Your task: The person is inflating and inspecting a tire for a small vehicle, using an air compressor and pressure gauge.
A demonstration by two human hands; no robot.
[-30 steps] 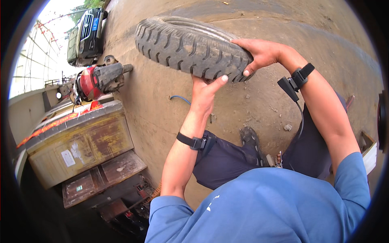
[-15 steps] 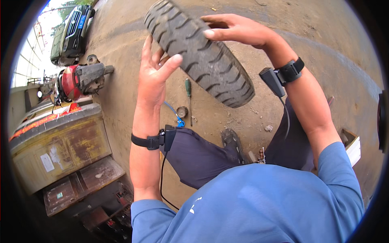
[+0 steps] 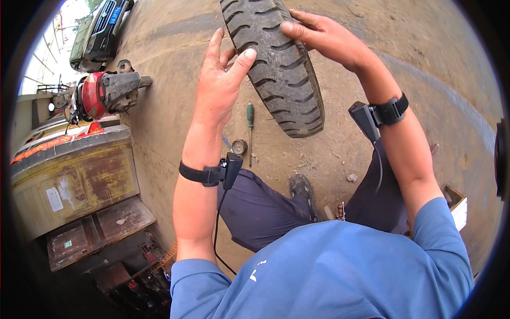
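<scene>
A worn black tire [image 3: 284, 74] with a deep curved tread stands in front of me, its top cut off by the upper edge of the view. My left hand [image 3: 223, 77] is on its left side, thumb lying on the tread and fingers along the edge. On the opposite side my right hand [image 3: 329, 40] grips it, thumb on the tread, its other fingers partly hidden behind the sidewall. Whether the tire touches the ground I cannot tell. Below the left hand, a screwdriver [image 3: 250, 116] with a green handle lies on the floor beside a round dial gauge [image 3: 239, 146].
A red motorcycle [image 3: 94, 95] and a dark car [image 3: 102, 34] are at the far left. Nearer on that side stands a worn yellowish cabinet [image 3: 74, 183] above a wooden drawer unit [image 3: 119, 219]. A small white-sided box [image 3: 459, 212] is by my right elbow. Pebbles dot the dirt floor.
The tire has turned from a strong slant to more nearly upright, its lower end shifting slightly left and its upper part right. Both hands have moved right along with it.
</scene>
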